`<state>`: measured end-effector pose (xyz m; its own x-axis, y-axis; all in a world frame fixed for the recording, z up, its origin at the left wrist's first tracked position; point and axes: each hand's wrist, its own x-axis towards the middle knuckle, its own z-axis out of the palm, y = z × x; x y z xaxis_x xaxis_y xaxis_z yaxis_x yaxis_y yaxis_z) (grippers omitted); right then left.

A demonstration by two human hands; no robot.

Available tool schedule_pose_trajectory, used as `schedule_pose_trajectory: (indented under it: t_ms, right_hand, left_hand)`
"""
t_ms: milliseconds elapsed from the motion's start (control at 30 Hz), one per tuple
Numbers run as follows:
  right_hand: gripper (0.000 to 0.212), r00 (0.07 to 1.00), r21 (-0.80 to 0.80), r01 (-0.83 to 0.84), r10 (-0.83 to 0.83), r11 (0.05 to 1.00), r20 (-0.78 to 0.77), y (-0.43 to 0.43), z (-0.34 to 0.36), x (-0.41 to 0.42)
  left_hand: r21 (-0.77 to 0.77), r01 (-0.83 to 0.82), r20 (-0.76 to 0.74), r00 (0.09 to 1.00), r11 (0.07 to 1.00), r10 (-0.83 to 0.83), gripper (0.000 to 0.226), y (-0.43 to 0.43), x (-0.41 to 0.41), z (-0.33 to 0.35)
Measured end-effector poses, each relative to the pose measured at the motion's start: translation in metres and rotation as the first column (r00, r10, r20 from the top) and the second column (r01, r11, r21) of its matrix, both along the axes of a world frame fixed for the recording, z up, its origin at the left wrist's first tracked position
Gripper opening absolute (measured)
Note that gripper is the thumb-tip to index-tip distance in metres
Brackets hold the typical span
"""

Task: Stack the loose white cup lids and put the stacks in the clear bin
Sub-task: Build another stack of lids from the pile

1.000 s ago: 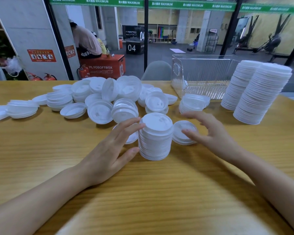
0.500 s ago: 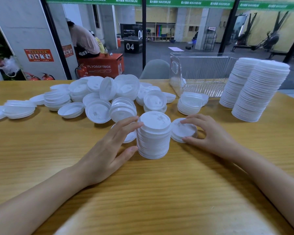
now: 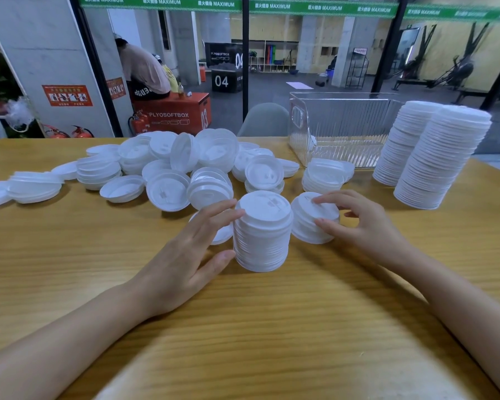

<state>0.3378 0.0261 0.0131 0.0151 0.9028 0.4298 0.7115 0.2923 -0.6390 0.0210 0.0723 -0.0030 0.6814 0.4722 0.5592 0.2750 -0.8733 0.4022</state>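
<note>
Spread left grip point(image 3: 182, 261) touching tall stack point(image 3: 261, 238), half-hiding one lid point(image 3: 225, 236); right grip point(image 3: 370, 229) pinching short stack point(image 3: 306, 226) at its 3 o'clock.

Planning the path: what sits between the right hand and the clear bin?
In the head view, a short stack of lids, close to the clear bin, beyond the right hand.

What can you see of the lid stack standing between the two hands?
The lid stack is a neat upright column of nested white, thin-looking plastic lids, the top one showing a moulded sip flap. It stands on the wooden table. The left hand touches its left side with straight fingers; the smaller stack gripped by the right hand seems to touch its right side.
</note>
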Motion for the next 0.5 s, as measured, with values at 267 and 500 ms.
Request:
schedule_pose_trajectory:
  t_ms: [267, 500]
  right_hand:
    - [0.032, 0.991, 0.070, -0.041, 0.049, 0.997, -0.128, -0.003, 0.036, -0.027]
    - [0.034, 0.977, 0.003, -0.214, 0.213, 0.977, 0.020, 0.000, 0.047, -0.060]
  left_hand:
    - [0.020, -0.027, 0.033, 0.999, 0.999, 0.026, 0.059, 0.000, 0.000, 0.000]
    - [0.032, -0.026, 0.065, 0.998, 0.999, 0.024, 0.058, 0.000, 0.000, 0.001]
